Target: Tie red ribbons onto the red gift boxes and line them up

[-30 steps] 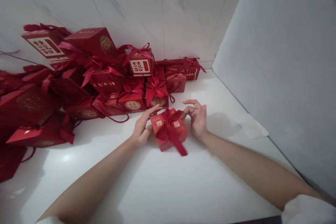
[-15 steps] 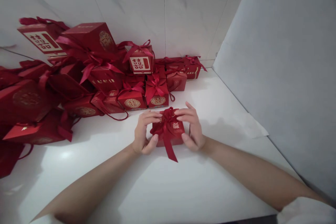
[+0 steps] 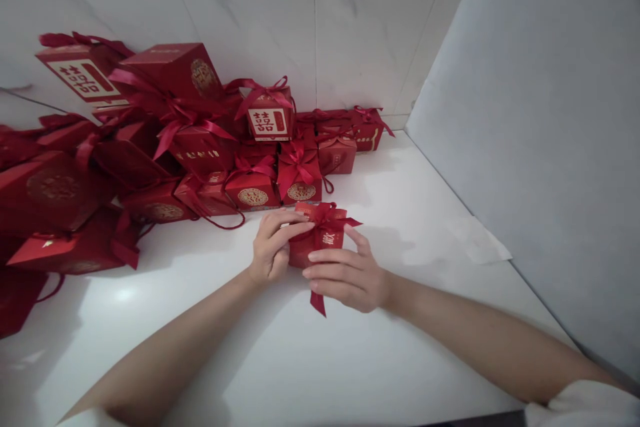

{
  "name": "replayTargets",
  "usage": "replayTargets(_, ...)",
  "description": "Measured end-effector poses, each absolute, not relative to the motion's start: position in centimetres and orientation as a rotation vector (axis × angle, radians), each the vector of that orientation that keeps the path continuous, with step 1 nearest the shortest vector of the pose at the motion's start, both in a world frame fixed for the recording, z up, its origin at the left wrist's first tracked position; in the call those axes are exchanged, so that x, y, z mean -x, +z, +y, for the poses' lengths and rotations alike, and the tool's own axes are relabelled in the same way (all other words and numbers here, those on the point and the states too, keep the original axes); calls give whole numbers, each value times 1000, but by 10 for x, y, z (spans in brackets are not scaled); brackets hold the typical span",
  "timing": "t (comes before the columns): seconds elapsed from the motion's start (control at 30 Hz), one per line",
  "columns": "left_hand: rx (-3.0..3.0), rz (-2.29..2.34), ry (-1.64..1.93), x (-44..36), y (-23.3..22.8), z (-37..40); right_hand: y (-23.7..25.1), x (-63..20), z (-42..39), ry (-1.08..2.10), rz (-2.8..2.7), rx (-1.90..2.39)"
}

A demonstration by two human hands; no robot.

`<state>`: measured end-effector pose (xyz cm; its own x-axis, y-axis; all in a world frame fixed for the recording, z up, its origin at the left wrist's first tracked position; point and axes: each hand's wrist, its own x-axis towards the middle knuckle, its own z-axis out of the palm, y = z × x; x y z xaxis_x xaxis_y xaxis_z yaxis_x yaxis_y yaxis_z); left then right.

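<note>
A small red gift box [image 3: 320,235] with a red ribbon bow on top sits between both hands, just above the white tabletop [image 3: 320,360]. My left hand [image 3: 270,247] grips its left side, fingers on the top edge. My right hand [image 3: 347,273] holds its front and right side, fingers stretched across the face. A ribbon tail [image 3: 318,303] hangs below my right hand. The box's lower part is hidden by my fingers.
A pile of similar red gift boxes with ribbons [image 3: 150,147] fills the back left against the marble wall, the nearest one [image 3: 300,181] just behind the held box. A grey panel [image 3: 540,147] rises on the right, a scrap of white paper [image 3: 480,243] at its foot.
The box has been turned and drawn slightly back toward the pile. My right hand came round from its right side to its front; my left hand shifted up onto its left edge.
</note>
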<state>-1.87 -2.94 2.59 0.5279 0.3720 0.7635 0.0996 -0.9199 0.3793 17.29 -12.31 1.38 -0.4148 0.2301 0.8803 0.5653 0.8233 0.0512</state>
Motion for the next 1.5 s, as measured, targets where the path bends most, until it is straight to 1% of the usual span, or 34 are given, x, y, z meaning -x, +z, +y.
replayTargets(0.13, -2509, 358, 1298, 21, 32, -26, 15, -174, -120, -230, -1963, 531)
replayTargets(0.2, -2498, 327, 1274, 21, 32, -25, 15, -173, -119, -201, -1947, 500)
replayTargets(0.47, -2542, 286, 1210, 20, 29, -28, 17, -168, -117, -410, -1933, 349)
replayTargets(0.53, -2569, 276, 1200, 19, 30, -29, 16, -172, -114, -322, -1816, 414)
replayTargets(0.67, -2577, 308, 1247, 16, 31, -29, 12, -185, -105, -103, -1542, 846)
replayTargets(0.73, -2571, 328, 1265, 15, 31, -30, 10, -190, -101, -61, -1497, 1002)
replayTargets(0.83, -2573, 322, 1285, 14, 31, -31, 10, -191, -99, -12, -1526, 1101)
replayTargets(1.23, -2547, 275, 1259, 15, 34, -30, 12, -188, -100, 26, -1690, 1141)
replayTargets(1.37, -2481, 300, 1249, 15, 34, -29, 8, -187, -102, -20, -1745, 1050)
replayTargets(1.5, -2397, 349, 1281, 14, 36, -26, 5, -183, -105, -57, -1718, 1067)
